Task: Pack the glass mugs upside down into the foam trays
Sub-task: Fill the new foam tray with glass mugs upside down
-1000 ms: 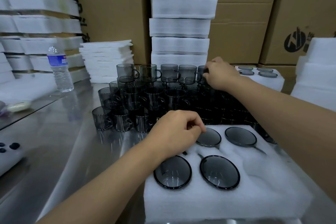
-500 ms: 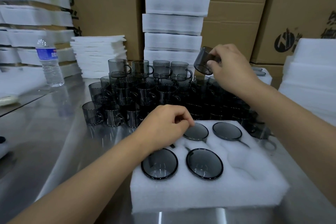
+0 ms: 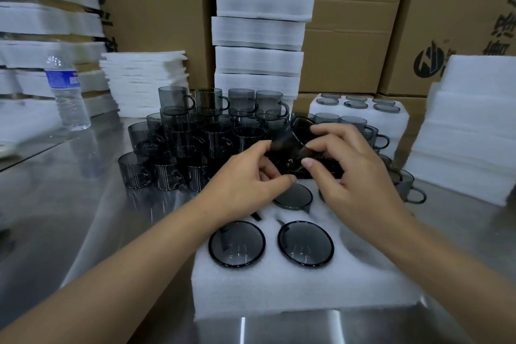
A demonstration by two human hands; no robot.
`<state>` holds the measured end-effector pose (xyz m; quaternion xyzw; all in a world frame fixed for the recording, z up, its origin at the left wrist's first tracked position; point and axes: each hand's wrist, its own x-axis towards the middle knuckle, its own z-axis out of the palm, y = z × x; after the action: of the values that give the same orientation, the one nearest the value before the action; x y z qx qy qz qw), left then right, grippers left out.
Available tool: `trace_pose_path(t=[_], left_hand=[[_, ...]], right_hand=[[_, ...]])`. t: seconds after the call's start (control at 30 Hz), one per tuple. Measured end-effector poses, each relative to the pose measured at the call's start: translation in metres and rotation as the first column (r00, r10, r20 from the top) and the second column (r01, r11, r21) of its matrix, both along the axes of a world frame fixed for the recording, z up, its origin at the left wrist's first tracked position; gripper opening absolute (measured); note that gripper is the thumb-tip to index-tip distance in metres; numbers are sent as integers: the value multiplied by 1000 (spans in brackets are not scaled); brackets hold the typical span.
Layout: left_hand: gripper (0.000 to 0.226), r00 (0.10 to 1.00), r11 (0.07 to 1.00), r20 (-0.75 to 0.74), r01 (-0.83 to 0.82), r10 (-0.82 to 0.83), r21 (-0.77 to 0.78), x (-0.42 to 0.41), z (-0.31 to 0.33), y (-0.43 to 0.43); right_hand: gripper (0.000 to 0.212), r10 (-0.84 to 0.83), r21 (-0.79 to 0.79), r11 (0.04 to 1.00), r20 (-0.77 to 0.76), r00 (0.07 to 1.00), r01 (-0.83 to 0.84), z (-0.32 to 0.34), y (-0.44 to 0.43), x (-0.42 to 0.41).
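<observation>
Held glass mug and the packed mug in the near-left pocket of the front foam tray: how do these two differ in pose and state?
The held mug is tilted in the air above the foam tray; the packed mug sits upside down in its pocket, only its base showing. The left hand and right hand grip the held mug; nothing touches the packed mug. Both are smoky grey glass.

My right hand (image 3: 354,173), a second ago at the far stack of glass mugs (image 3: 195,134), now holds a smoky grey glass mug (image 3: 293,145) tilted, nearer me, above the far side of the white foam tray (image 3: 279,288). My left hand (image 3: 245,184) is off the tray and pinches the same mug.
</observation>
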<state>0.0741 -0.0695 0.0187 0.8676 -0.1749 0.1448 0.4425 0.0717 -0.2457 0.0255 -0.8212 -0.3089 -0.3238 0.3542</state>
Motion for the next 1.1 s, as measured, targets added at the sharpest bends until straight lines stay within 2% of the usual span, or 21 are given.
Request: trace_pose_path(t=[0.17, 0.33, 0.57, 0.73, 0.97, 1.1], left_hand=[[57, 999, 997, 3, 33, -33, -70, -1, -1, -2], [56, 999, 999, 35, 35, -36, 29, -3, 1, -1], [56, 994, 997, 83, 68, -70, 28, -7, 2, -1], [56, 995, 998, 90, 46, -49, 34, -6, 0, 1], [57, 995, 999, 95, 35, -38, 37, -8, 2, -1], [59, 994, 999, 110, 17, -22, 43, -10, 2, -2]], right_hand=[[11, 90, -84, 993, 40, 995, -87, -5, -4, -2], [13, 93, -55, 994, 17, 995, -92, -5, -7, -3], [11, 113, -59, 992, 36, 993, -111, -6, -7, -3], [25, 112, -82, 990, 4, 994, -111, -5, -7, -3], [56, 62, -100, 993, -56, 997, -67, -1, -6, -6], [60, 43, -99, 994, -36, 998, -47, -1, -6, -7]])
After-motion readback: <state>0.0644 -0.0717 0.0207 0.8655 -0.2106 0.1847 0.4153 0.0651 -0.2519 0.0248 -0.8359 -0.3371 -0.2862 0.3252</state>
